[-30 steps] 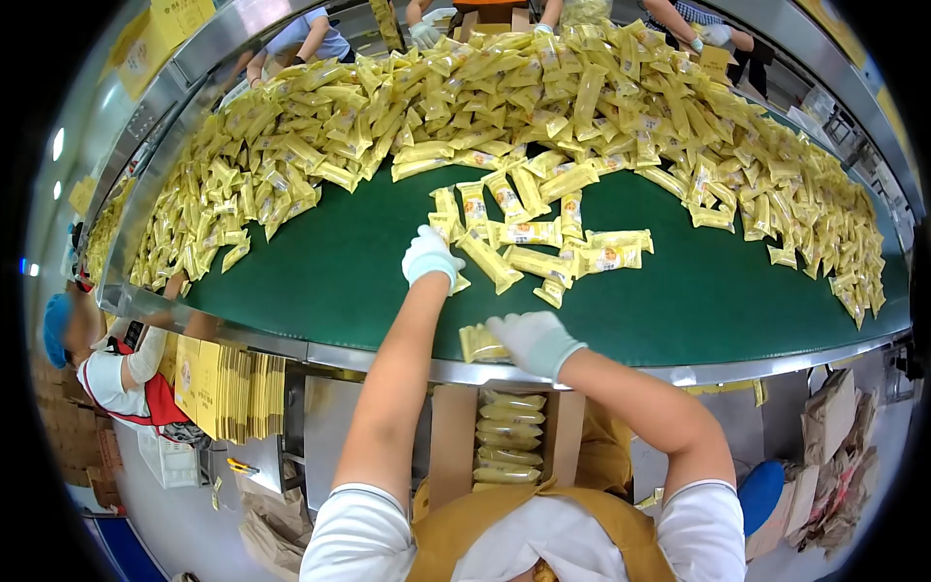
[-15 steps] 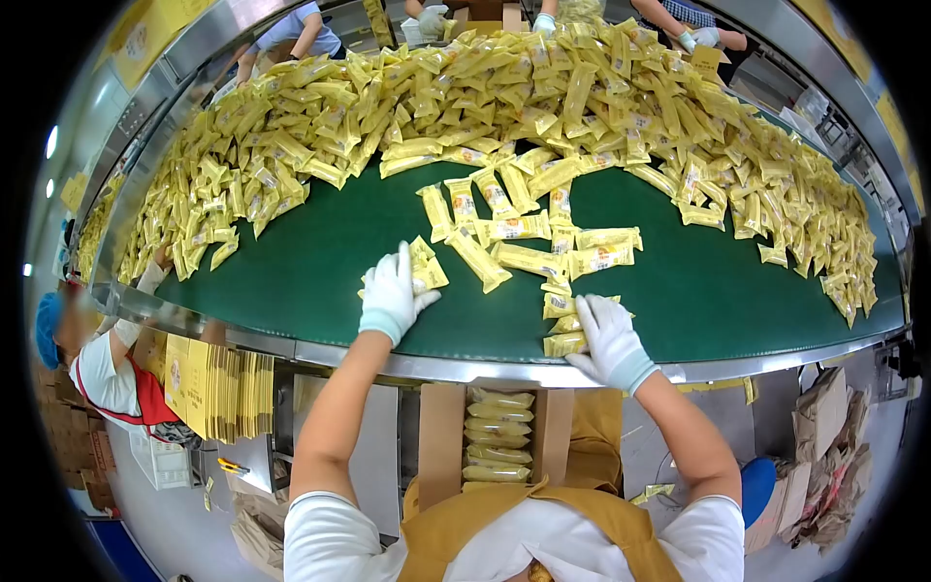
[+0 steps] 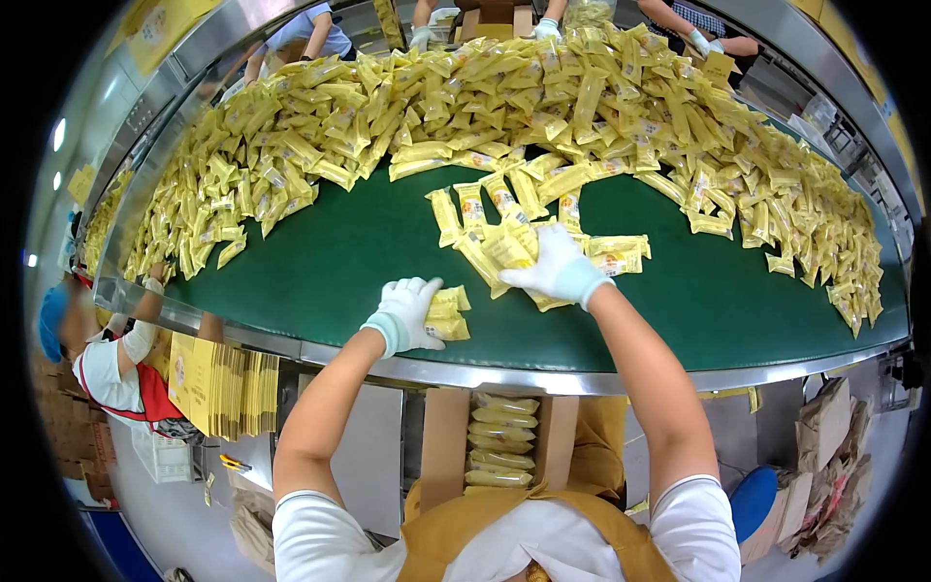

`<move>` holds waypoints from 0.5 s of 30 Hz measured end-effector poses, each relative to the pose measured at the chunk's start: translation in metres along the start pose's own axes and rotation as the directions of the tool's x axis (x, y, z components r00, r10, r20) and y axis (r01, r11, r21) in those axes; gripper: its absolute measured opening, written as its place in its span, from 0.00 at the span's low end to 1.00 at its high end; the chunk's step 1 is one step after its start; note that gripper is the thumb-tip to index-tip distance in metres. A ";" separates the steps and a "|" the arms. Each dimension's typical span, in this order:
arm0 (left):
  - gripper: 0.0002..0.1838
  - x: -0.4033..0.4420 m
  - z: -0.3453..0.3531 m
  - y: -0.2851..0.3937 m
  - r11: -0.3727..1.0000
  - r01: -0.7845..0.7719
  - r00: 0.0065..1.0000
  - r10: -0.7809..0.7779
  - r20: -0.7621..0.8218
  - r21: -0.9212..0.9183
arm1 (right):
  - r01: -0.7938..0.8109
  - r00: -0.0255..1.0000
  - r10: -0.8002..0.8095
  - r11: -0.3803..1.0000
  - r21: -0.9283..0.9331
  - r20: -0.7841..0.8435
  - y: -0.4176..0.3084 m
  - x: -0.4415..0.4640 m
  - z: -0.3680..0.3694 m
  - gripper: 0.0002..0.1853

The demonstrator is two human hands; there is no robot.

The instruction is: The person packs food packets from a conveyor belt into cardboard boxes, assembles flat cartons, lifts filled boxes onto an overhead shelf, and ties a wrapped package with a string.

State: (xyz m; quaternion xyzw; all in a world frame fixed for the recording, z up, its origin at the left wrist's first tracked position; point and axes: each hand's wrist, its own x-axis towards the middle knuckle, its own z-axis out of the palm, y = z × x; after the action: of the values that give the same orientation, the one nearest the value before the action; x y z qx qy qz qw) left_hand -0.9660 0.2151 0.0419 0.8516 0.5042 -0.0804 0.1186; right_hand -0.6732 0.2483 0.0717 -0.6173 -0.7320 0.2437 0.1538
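Observation:
Gloved in white, my left hand (image 3: 405,312) is closed round a small stack of yellow packets (image 3: 448,314) near the front edge of the green belt (image 3: 339,262). Over the loose middle group, my right hand (image 3: 555,267) grips yellow packets (image 3: 509,244), with its fingers wrapped over their right side. More loose packets (image 3: 444,215) lie just behind and beside them. Below the belt edge an open carton (image 3: 445,441) holds a row of several yellow packets (image 3: 501,436).
A large heap of packets (image 3: 465,97) curves along the far side. The metal rim (image 3: 465,376) borders the belt in front. Flattened yellow cartons (image 3: 218,388) stand at left near a co-worker (image 3: 116,373). Other people's gloved hands (image 3: 546,29) show beyond the heap.
My left hand has moved right and down, now closed round stacked packets. My right hand has moved up and left from the front edge to the middle group, leaving no packets where it was.

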 end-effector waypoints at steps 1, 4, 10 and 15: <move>0.56 0.002 -0.005 0.000 0.996 -0.083 0.996 0.083 -0.017 -0.011 | -0.026 0.996 0.030 0.998 -0.053 0.082 -0.001 0.005 0.005 0.51; 0.44 0.023 -0.017 -0.002 0.941 -0.334 0.935 0.325 -0.141 -0.051 | -0.051 0.957 0.104 0.979 -0.195 0.272 -0.004 0.012 0.013 0.52; 0.41 0.075 -0.045 0.018 0.811 -0.541 0.839 0.500 0.215 0.222 | 0.093 0.948 0.005 0.952 -0.292 0.317 0.019 -0.030 0.009 0.51; 0.47 0.079 -0.047 0.029 0.815 -0.547 0.829 0.497 0.255 0.192 | 0.269 0.954 -0.216 0.923 -0.274 0.210 0.060 -0.084 -0.001 0.46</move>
State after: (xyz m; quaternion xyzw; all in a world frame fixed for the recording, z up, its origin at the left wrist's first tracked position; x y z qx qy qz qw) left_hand -0.9015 0.2811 0.0699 0.9535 0.2211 -0.1912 0.0732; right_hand -0.6073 0.1737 0.0462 -0.5138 -0.8421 0.1626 0.0222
